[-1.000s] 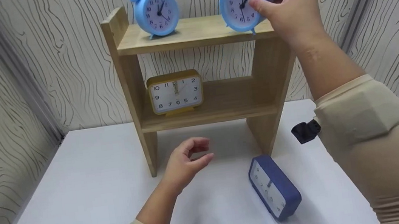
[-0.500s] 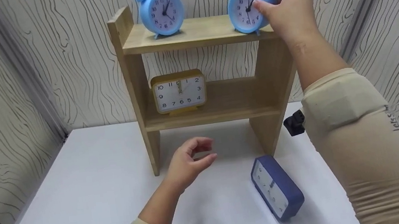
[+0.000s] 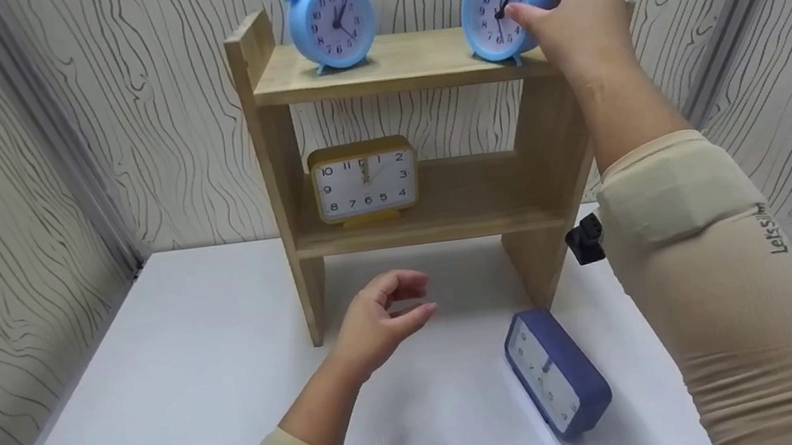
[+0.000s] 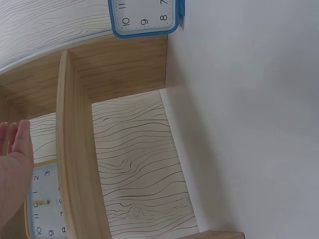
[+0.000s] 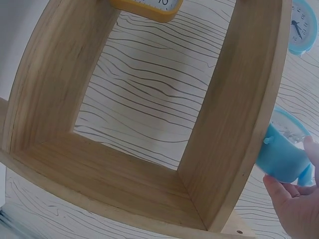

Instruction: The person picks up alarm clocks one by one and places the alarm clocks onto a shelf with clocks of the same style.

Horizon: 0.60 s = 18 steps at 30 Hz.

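Observation:
My right hand (image 3: 583, 25) grips a light blue twin-bell alarm clock (image 3: 484, 15) by its right side, thumb over the edge of the dial. The clock's feet are right at the top board of the wooden shelf (image 3: 417, 84), near its right end. In the right wrist view the same blue alarm clock (image 5: 284, 154) shows between thumb and fingers. My left hand (image 3: 378, 319) hovers in front of the shelf's lower opening, fingers loosely bent, holding nothing. A second light blue alarm clock (image 3: 333, 26) stands at the top board's left.
A yellow rectangular clock (image 3: 366, 181) stands on the middle board, at the left. On the white table (image 3: 180, 370), a dark blue rectangular clock (image 3: 558, 373) stands angled in front of the shelf's right leg. Patterned walls (image 3: 192, 164) rise behind and at both sides.
My right hand has brought the blue alarm clock slightly lower and farther back onto the top board. The head view has shifted a little; my left hand keeps its pose.

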### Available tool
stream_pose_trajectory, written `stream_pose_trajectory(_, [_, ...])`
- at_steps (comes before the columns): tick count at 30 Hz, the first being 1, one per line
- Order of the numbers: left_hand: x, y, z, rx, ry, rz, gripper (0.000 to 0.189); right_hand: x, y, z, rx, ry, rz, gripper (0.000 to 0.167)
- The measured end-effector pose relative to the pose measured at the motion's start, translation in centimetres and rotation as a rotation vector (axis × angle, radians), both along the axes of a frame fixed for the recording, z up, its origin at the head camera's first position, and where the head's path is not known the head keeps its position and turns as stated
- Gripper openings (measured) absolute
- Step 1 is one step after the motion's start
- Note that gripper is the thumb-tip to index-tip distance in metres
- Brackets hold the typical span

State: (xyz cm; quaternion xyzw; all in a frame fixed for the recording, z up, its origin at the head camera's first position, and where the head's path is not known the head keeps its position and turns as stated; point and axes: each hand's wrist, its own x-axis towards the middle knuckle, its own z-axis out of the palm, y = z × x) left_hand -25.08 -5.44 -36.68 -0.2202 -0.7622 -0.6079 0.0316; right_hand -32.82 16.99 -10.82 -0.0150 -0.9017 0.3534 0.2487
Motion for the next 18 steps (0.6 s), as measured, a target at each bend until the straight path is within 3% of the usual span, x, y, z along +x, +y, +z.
stream_pose_trajectory(18, [-0.1,-0.5,0.0,0.006,-0.001,0.002,0.034,-1.6,-0.7,-1.4,0.083,-0.011,-0.062,0.069])
